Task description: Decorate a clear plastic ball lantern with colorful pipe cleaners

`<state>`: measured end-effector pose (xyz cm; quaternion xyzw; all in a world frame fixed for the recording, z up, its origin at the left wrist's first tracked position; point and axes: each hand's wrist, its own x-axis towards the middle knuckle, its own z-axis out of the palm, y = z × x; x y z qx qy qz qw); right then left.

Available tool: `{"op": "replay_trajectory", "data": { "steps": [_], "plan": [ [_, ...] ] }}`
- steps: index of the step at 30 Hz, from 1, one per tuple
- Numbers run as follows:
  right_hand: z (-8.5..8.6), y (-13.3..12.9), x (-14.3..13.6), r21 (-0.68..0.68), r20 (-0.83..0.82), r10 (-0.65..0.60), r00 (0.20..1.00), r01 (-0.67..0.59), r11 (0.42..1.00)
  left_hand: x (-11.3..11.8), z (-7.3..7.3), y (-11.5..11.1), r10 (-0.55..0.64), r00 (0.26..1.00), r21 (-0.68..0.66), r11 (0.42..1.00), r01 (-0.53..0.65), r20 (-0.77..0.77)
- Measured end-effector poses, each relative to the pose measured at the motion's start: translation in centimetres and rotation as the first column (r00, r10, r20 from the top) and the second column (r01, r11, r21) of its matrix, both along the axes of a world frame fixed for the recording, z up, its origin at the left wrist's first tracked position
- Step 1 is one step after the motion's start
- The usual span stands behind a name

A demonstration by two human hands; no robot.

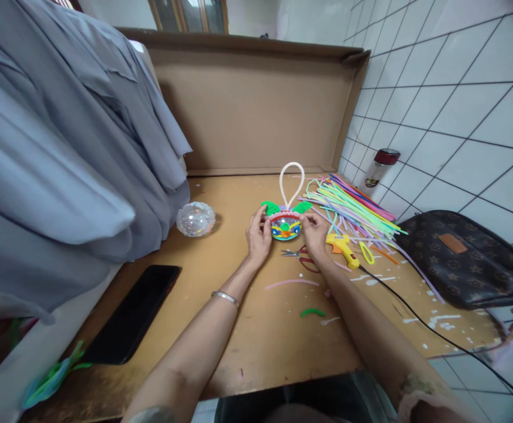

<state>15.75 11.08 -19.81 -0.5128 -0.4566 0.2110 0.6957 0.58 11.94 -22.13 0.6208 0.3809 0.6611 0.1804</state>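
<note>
A round colourful ornament (286, 227) has a clear middle, a red and pink upper rim, green leaf shapes and a white loop (292, 165) standing up on top. My left hand (259, 234) grips its left edge, fingers bent against the rim. On the opposite side, my right hand (315, 232) pinches the right edge. Red-handled scissors (303, 255) lie just below the ornament, partly behind my right wrist. A yellow glue gun (346, 251) rests right of that wrist, with its black cord running to the lower right.
Coloured pipe cleaners (353, 205) are heaped at the back right, near a brown bag (472, 258) and a red-lidded jar (382, 167). A clear ball (196, 219) and a black phone (133, 314) lie left. Cardboard (256, 106) stands behind; grey cloth (63, 135) hangs left.
</note>
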Motion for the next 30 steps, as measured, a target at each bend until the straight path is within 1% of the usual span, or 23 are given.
{"op": "replay_trajectory", "data": {
  "steps": [2,9,14,22,28,30],
  "plan": [
    [0.02,0.00,0.00,-0.004,0.005,-0.003,1.000,0.003,1.000,0.02,0.00,-0.05,-0.001,1.000,-0.010,1.000,0.001,0.007],
    [-0.03,0.07,0.00,-0.018,0.034,-0.013,0.999,0.013,1.000,-0.13,0.42,-0.43,0.038,0.997,0.011,0.999,-0.038,-0.063],
    [-0.04,0.04,0.09,-0.037,0.063,-0.007,0.998,0.009,0.999,-0.04,0.44,-0.39,0.039,0.998,0.014,0.999,-0.038,-0.055],
    [0.00,-0.05,0.05,-0.029,0.058,-0.011,0.998,0.013,1.000,-0.10,0.28,-0.37,0.011,0.999,-0.016,1.000,-0.012,-0.046],
    [-0.03,-0.03,0.06,-0.011,0.033,-0.001,0.999,0.002,1.000,-0.07,0.25,-0.32,0.026,0.998,0.040,0.999,-0.024,-0.049],
    [-0.04,-0.01,0.05,-0.011,0.038,-0.008,0.999,0.008,1.000,-0.06,0.28,-0.34,0.030,0.998,0.041,0.999,-0.028,-0.060]
  ]
}}
